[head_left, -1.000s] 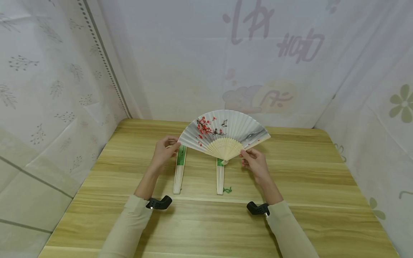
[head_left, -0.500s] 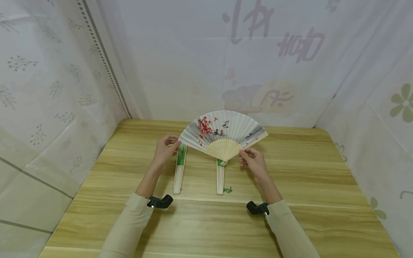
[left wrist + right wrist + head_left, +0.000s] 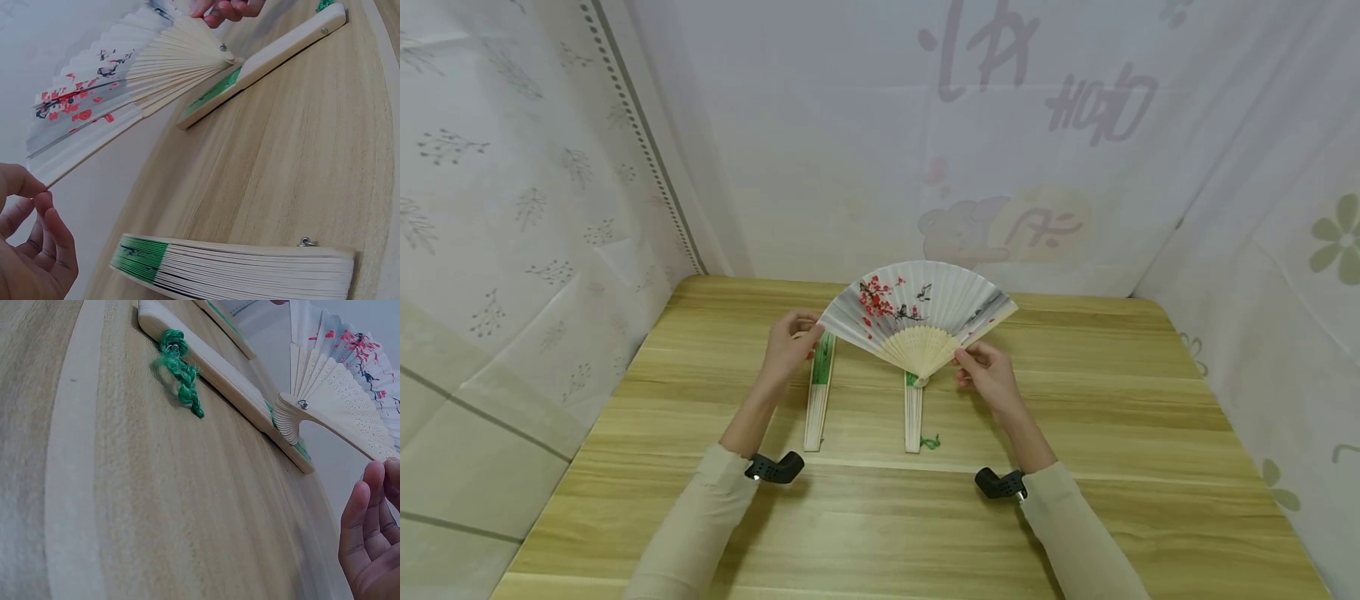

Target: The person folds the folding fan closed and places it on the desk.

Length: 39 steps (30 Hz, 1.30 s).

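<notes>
A spread folding fan [image 3: 925,308], white with red blossoms, birds and pale pierced ribs, is held above the table between both hands. My left hand [image 3: 790,350] pinches its left outer corner between thumb and finger, as the left wrist view also shows. The right hand [image 3: 988,375] pinches the right outer rib [image 3: 350,440] partway along. Below lie two closed folding fans with green leaves: the left fan [image 3: 818,396] near my left hand, the middle fan [image 3: 912,417] partly hidden beneath the spread one. A green braided cord [image 3: 184,378] hangs from the middle fan's pivot end.
The wooden table [image 3: 880,533] has rounded far corners. Printed cloth [image 3: 812,167] hangs behind it and at both sides. A black wrist camera [image 3: 775,468] is worn on the left wrist, and another camera [image 3: 1000,483] on the right.
The spread fan's right side has come in a little to the left, and its top edge has sunk slightly. Both hands keep their pinch; the closed fans stay put.
</notes>
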Available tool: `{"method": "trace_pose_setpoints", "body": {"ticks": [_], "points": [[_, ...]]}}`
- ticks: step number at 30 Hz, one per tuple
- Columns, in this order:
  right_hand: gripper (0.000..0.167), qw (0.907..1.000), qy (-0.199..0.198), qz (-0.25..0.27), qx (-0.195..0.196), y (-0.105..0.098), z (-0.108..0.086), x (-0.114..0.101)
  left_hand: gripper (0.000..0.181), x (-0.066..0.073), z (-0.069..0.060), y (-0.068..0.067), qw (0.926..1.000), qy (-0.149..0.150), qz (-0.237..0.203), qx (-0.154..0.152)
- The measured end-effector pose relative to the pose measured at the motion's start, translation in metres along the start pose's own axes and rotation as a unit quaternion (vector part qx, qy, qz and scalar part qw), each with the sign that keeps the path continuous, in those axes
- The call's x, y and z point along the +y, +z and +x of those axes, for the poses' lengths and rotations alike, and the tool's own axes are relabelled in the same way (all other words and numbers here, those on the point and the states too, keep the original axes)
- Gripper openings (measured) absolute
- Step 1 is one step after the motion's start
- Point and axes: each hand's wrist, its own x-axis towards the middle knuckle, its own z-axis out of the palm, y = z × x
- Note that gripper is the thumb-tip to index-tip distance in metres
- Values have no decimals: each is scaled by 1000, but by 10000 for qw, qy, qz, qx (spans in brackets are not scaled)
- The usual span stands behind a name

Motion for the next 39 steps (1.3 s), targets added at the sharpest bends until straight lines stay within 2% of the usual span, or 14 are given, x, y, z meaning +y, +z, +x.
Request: {"method": "trace_pose_setpoints", "body": {"ticks": [9, 11, 13, 16, 18, 24, 39], "points": [[27, 9996, -1, -270, 15, 2, 1, -3, 25, 1, 5, -1, 9999, 75, 48, -107], [27, 9994, -2, -341, 10, 2, 2, -3, 25, 7, 2, -1, 9998, 66, 70, -172], [28, 9992, -15, -395, -8, 2, 3, -3, 25, 7, 3, 0, 9998, 81, 61, -183], [28, 9990, -42, -442, 5, 3, 4, -3, 23, 6, 5, 1, 9998, 112, 98, -154], [28, 9990, -74, -448, -2, 3, 5, -3, 22, 0, 8, 1, 9997, 172, 95, -109], [23, 9986, -174, -497, 14, 2, 4, -4, 21, 3, 8, 3, 9995, 286, 41, -128], [24, 9976, -239, -647, -59, -1, 4, -12, 19, 11, 12, 13, 9990, 430, 52, -121]]}}
